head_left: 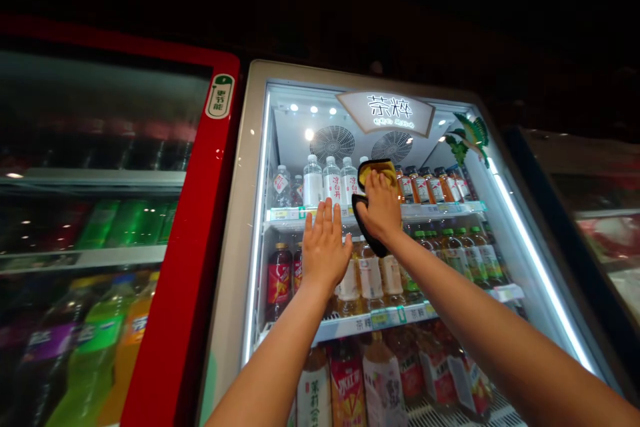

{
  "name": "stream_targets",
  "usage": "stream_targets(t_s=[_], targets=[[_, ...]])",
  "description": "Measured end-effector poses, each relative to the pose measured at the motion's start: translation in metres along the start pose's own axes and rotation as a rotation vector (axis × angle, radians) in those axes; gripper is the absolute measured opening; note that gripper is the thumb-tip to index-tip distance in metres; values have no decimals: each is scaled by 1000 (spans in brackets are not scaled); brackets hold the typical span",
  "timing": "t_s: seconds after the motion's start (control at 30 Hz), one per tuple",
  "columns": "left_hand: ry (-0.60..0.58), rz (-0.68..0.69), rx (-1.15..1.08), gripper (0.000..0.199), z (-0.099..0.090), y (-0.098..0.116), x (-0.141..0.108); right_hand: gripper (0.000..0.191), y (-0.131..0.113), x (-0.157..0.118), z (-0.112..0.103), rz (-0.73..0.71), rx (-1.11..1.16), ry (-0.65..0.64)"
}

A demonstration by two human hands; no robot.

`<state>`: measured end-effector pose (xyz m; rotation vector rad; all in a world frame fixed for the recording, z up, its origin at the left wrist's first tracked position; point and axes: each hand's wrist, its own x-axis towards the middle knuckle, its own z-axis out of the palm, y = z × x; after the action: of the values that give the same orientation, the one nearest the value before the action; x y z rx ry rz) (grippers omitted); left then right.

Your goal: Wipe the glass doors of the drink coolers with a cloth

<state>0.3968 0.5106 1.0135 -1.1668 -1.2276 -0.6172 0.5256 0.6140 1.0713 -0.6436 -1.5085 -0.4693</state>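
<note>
Flat against the glass door of a lit drinks fridge lies my left hand, its fingers spread and nothing in it. To its right and slightly higher, my right hand presses a yellow cloth with black edging onto the same glass. The cloth shows above the fingers, and a black-edged part hangs below the thumb. Behind the glass near my hands stand clear-capped water bottles and small amber bottles on the upper shelf.
A red-framed fridge with soft drink bottles stands on the left. Another display case is at the right. Lower shelves behind the glass hold several rows of bottles. A light bar runs down the fridge's right side.
</note>
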Motion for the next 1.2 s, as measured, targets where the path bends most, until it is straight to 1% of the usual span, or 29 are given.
stream_targets(t_s=[0.03, 0.1, 0.13, 0.2, 0.23, 0.3, 0.37, 0.4, 0.43, 0.47, 0.5, 0.57, 0.63, 0.67, 0.73, 0.8, 0.83, 0.9, 0.93, 0.97, 1.03, 1.07, 1.13, 1.2], targets=[[1, 3, 0, 68, 0, 0, 0, 67, -7, -3, 1, -49, -3, -17], [10, 8, -1, 67, 0, 0, 1, 65, -13, 2, 0, -159, -1, -50], [16, 12, -2, 67, 1, -1, 1, 63, -10, 9, -2, -207, -3, -63], [31, 16, -9, 68, 3, -2, 0, 60, 10, 25, -8, -236, -24, -69], [38, 17, -15, 69, 4, -2, 0, 60, 25, 32, -11, -210, -38, -59], [48, 13, -29, 73, 6, -2, 0, 62, 56, 34, -14, -90, -56, -16], [51, 5, -41, 77, 6, -2, -1, 64, 80, 22, -13, 42, -48, 37], [52, 1, -42, 79, 6, -2, 0, 65, 86, 11, -11, 79, -36, 58], [51, -2, -38, 80, 6, -2, 0, 66, 88, 0, -9, 85, -21, 71], [50, -2, -29, 80, 6, -2, 0, 67, 86, -12, -7, 55, -4, 72], [49, 1, -16, 79, 5, -2, 1, 67, 82, -22, -5, -11, 13, 58], [44, 11, 17, 76, 4, -2, 3, 65, 72, -31, -5, -195, 39, 1], [37, 15, 50, 72, 3, -2, 4, 61, 66, -23, -8, -341, 57, -56], [32, 11, 64, 70, 2, -2, 4, 59, 67, -15, -11, -379, 65, -75], [19, -6, 89, 66, 0, 0, 4, 59, 79, 5, -18, -374, 80, -86], [0, -20, 109, 62, -2, 5, 3, 61, 97, 19, -22, -275, 88, -64], [-11, -23, 117, 61, -3, 9, 1, 62, 105, 21, -22, -194, 88, -39], [-31, -16, 125, 60, -3, 19, -1, 63, 115, 15, -20, -46, 87, 12], [-40, -7, 124, 60, -3, 26, -2, 64, 115, 9, -17, -22, 91, 24], [-48, 7, 121, 60, -1, 34, -3, 65, 113, 3, -15, -43, 99, 23], [-58, 48, 108, 61, 5, 54, 0, 66, 105, -1, -13, -184, 117, -15], [-59, 73, 97, 62, 10, 65, 3, 65, 101, 1, -13, -260, 124, -42], [-58, 124, 70, 64, 20, 90, 13, 62, 99, 16, -16, -339, 126, -89], [-51, 150, 37, 67, 32, 116, 24, 61, 110, 37, -22, -317, 112, -113]])
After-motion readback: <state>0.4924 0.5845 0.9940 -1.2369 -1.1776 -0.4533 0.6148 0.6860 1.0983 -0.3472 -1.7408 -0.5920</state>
